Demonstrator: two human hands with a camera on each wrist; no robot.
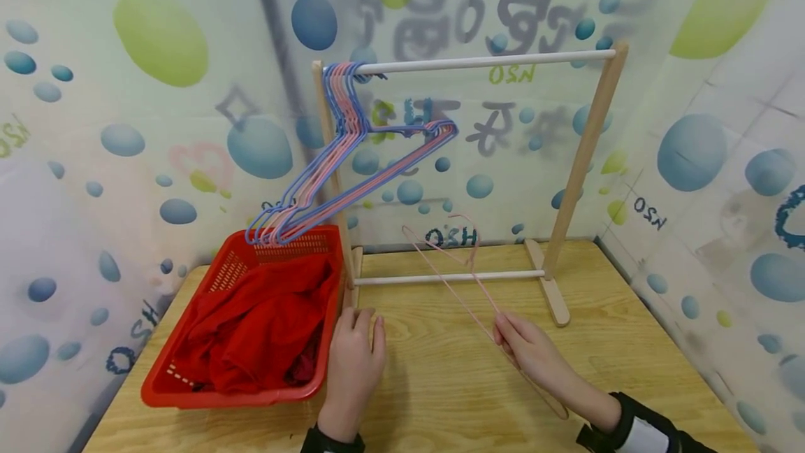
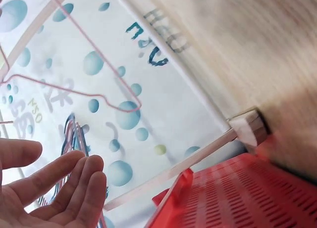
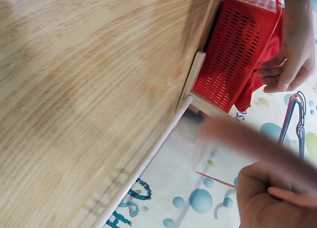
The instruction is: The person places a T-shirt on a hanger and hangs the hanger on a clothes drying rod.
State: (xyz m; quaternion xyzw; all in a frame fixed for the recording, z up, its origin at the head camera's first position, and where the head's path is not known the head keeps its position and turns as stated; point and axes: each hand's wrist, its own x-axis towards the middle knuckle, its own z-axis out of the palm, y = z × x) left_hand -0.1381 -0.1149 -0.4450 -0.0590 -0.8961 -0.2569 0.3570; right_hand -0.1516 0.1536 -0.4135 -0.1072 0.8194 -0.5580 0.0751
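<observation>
My right hand [image 1: 531,351] pinches a pink wire hanger [image 1: 548,399] over the table in front of the rack. The hanger slants up and left, with its hook towards the rack's lower bar. Beside the right wall of a red basket [image 1: 233,398] is my left hand [image 1: 355,362], holding nothing. In the left wrist view the left hand's fingers [image 2: 91,198] are extended and slightly bent. Red cloth [image 1: 258,320] lies crumpled in the basket. The right wrist view has a blurred pink piece of hanger [image 3: 247,139] crossing in front of the right hand [image 3: 272,201].
Several blue and pink hangers [image 1: 349,124] hang bunched at the left end of the rack's white top rod [image 1: 490,61]. Wooden posts [image 1: 585,152] stand on feet at both sides. A patterned sheet [image 1: 390,194] encloses the wooden table [image 1: 428,383].
</observation>
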